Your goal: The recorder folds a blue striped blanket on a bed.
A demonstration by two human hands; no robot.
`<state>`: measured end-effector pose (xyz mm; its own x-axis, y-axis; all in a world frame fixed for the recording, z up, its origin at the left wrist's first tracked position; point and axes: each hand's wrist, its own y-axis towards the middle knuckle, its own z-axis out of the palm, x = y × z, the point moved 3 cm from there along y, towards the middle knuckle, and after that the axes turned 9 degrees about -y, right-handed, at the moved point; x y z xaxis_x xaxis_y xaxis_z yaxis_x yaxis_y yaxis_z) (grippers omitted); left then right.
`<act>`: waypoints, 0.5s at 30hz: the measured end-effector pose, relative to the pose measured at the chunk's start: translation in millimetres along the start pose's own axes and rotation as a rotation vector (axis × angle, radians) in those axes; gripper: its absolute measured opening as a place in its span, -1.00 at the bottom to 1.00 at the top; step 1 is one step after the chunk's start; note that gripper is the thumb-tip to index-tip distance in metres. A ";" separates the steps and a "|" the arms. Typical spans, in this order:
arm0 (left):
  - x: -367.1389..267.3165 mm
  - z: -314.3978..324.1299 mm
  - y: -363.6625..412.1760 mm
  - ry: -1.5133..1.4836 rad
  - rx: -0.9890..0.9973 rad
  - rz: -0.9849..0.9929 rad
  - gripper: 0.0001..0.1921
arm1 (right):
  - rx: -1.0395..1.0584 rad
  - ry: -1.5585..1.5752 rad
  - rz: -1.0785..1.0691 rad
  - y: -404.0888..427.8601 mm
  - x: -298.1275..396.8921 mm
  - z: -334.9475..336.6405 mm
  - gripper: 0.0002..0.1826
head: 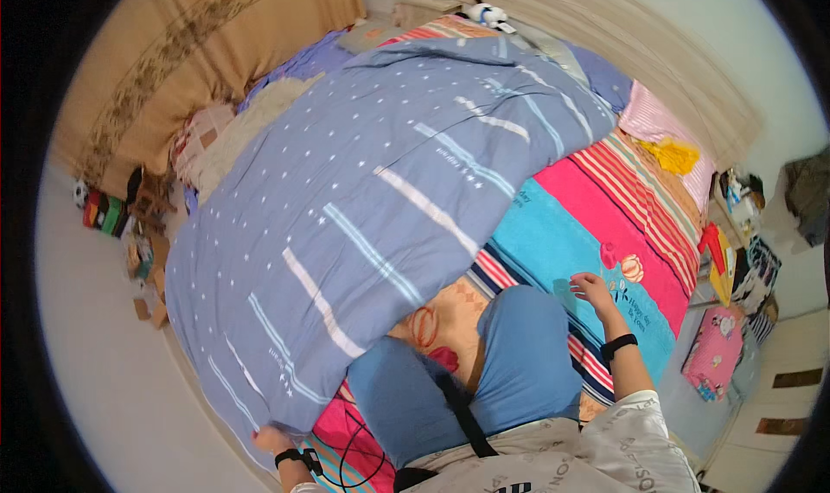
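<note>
A blue-grey duvet (363, 169) with white stars and pale stripes covers the left and middle of the bed. Its lower left corner meets my left hand (272, 438), whose fingers are closed on the edge. Over the turquoise part of a colourful blanket (564, 240), my right hand (590, 289) is raised, empty, with its fingers loosely bent. Both wrists wear black bands. My blue-trousered knees rest on the bed beside the duvet's near edge.
A black cable (350, 451) lies loosely by my left thigh. A yellow cloth (674, 156) is on a pink striped pillow (648, 114). Cardboard boxes (155, 298) stand left of the bed; a pink patterned item (714, 350) lies at the right. A plush toy (486, 15) sits near the headboard.
</note>
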<state>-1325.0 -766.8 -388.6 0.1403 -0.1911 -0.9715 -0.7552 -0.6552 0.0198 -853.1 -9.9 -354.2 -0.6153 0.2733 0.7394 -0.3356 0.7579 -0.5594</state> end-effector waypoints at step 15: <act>-160.7 428.0 -383.7 0.102 1.192 -0.395 -0.80 | -0.009 0.415 0.408 52.1 -141.6 -103.3 -0.68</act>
<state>-1331.9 -171.8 -341.2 0.4962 -0.2229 -0.8391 -0.7511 0.3746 -0.5436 -709.9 52.1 -449.3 -0.3619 0.7521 0.5508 -0.1227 0.5473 -0.8279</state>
